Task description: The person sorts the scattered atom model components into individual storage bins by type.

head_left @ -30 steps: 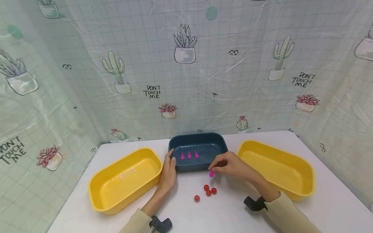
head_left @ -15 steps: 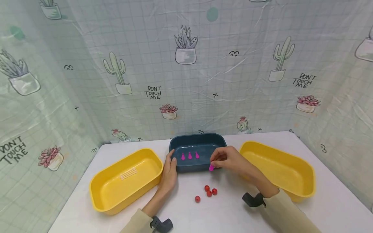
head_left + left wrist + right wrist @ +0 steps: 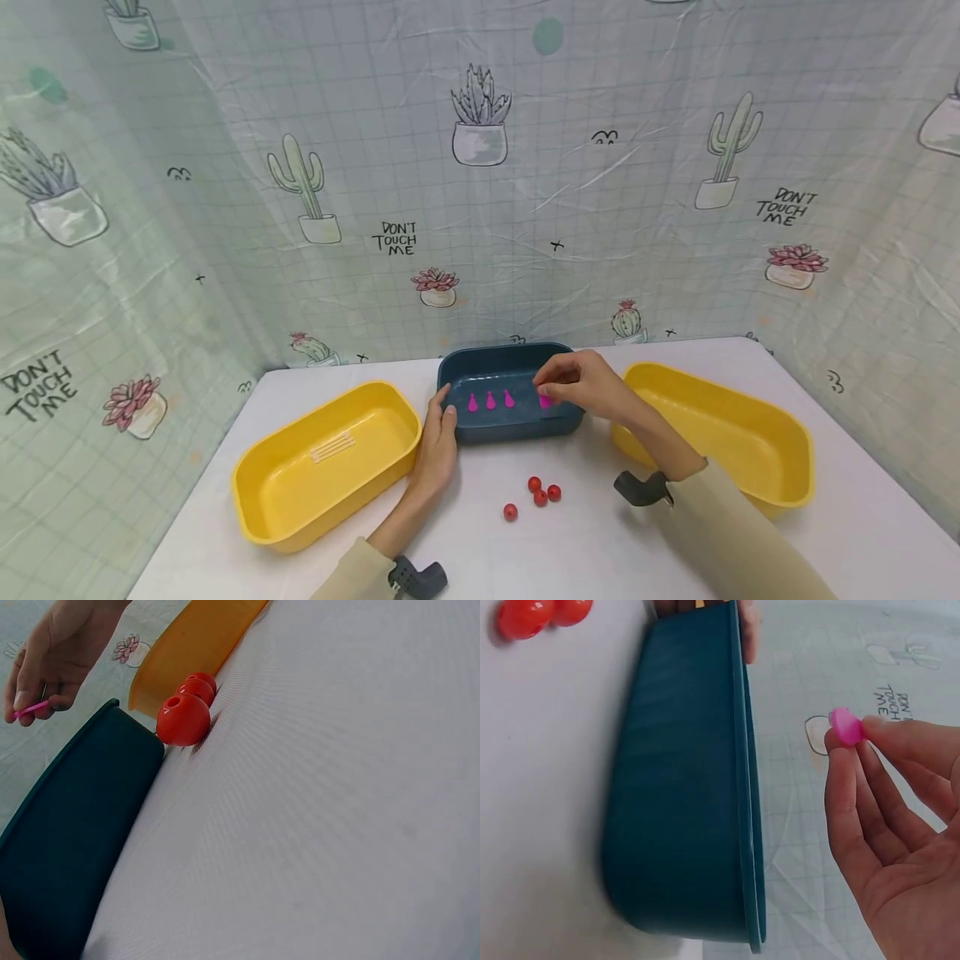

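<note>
My right hand (image 3: 588,390) pinches a small pink teardrop-shaped piece (image 3: 846,727) between thumb and fingertips. In the head view it is over the right part of a dark blue bin (image 3: 510,432). Inside that bin, three similar pink pieces (image 3: 491,401) stand out in a row, left of the right hand. At the bin's left end my left hand (image 3: 435,450) holds the wall, thumb near the front corner and fingers along the side. The left wrist view catches the right hand with the pink piece (image 3: 31,709) above the bin's rim.
Several red beads (image 3: 540,497) with holes lie on the white table (image 3: 570,558) in front of the blue bin. A yellow bin (image 3: 255,467) with several pale sticks (image 3: 332,447) stands to the left. Another yellow bin (image 3: 712,425) is at the right, partly behind the right forearm.
My right hand has carried the pink piece from in front of the blue bin, up past its near rim, to over its inside. The left hand has stayed at the bin.
</note>
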Motion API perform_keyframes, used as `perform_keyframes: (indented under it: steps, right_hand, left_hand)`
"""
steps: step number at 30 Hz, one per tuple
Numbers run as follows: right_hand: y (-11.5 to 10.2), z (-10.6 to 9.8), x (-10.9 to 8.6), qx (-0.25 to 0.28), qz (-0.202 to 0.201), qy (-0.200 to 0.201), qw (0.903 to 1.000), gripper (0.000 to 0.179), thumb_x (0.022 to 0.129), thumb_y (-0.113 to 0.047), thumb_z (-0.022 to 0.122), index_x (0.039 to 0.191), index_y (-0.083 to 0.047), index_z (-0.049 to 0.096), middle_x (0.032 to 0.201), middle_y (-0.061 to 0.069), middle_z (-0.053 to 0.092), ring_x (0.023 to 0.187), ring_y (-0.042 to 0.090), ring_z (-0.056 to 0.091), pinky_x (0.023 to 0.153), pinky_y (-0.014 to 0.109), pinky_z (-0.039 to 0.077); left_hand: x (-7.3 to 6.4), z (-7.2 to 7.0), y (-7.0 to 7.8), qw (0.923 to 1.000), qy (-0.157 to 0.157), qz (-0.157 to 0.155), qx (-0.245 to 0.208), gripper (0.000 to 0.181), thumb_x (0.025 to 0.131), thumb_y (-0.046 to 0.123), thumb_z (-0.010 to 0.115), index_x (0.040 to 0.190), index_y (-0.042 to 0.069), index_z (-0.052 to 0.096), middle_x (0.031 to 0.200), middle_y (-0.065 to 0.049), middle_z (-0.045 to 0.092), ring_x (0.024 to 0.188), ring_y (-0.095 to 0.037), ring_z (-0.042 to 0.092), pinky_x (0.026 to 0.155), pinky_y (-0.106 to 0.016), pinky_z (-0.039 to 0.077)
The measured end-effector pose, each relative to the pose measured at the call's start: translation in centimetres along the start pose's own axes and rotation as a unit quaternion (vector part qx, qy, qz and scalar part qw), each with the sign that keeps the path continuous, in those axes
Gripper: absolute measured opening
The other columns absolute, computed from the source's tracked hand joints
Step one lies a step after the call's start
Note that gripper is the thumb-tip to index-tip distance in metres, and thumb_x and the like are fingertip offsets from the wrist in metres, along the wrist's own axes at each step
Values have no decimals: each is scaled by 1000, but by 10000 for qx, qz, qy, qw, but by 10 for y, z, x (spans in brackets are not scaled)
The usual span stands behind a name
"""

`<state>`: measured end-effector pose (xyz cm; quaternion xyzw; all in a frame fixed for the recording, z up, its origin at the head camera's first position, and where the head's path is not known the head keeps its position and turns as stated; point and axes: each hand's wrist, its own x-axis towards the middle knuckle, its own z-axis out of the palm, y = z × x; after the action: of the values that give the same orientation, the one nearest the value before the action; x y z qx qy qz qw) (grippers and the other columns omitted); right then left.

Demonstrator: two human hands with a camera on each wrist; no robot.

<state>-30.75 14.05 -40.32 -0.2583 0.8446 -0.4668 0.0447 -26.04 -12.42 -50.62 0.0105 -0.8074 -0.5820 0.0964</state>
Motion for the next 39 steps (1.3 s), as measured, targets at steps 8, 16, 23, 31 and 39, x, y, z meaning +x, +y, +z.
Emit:
perform_keyframes:
  steps: [8, 16, 23, 31, 39]
  right_hand:
    - [2, 0, 14, -27, 113, 82, 9999, 11, 97, -12, 71, 106, -8, 76, 98, 8, 75, 81, 18, 71, 83, 44, 64]
    - [6, 2, 28, -110, 148, 108, 9998, 11, 97, -12, 71, 107, -8, 75, 97, 8, 74, 79, 17, 69, 83, 45, 63]
    - [11, 5, 39, -166, 142, 9, 9998, 12, 97, -10, 70, 108, -5, 74, 98, 11, 74, 79, 17, 69, 80, 35, 63]
    - [14, 7, 55, -122, 242, -69, 9996, 13, 98, -9, 69, 107, -3, 74, 94, 12, 75, 79, 19, 72, 82, 41, 64]
    - [27, 12, 67, -81, 125, -156, 9998, 12, 95, -1, 68, 105, 5, 73, 90, 18, 75, 76, 22, 73, 75, 38, 64]
  left_hand:
    - [0, 0, 0, 10000, -25, 21, -14, 51, 113, 38, 32, 163, 26, 29, 171, -3, 28, 160, -27, 24, 130, -56, 17]
    - [0, 1, 0, 10000, -29, 11, -28, 51, 114, 36, 32, 163, 24, 29, 171, -3, 28, 160, -27, 24, 130, -55, 17]
    - [0, 1, -1, 10000, -62, -22, -57, 52, 113, 40, 31, 163, 25, 28, 172, -1, 26, 161, -25, 22, 130, -55, 17]
    - [0, 1, 1, 10000, -72, -3, -48, 52, 113, 42, 31, 163, 27, 27, 172, -1, 26, 160, -26, 23, 130, -56, 17]
    - [0, 1, 0, 9999, -90, 29, -57, 51, 114, 38, 31, 163, 27, 27, 172, -1, 26, 160, -26, 23, 130, -56, 17]
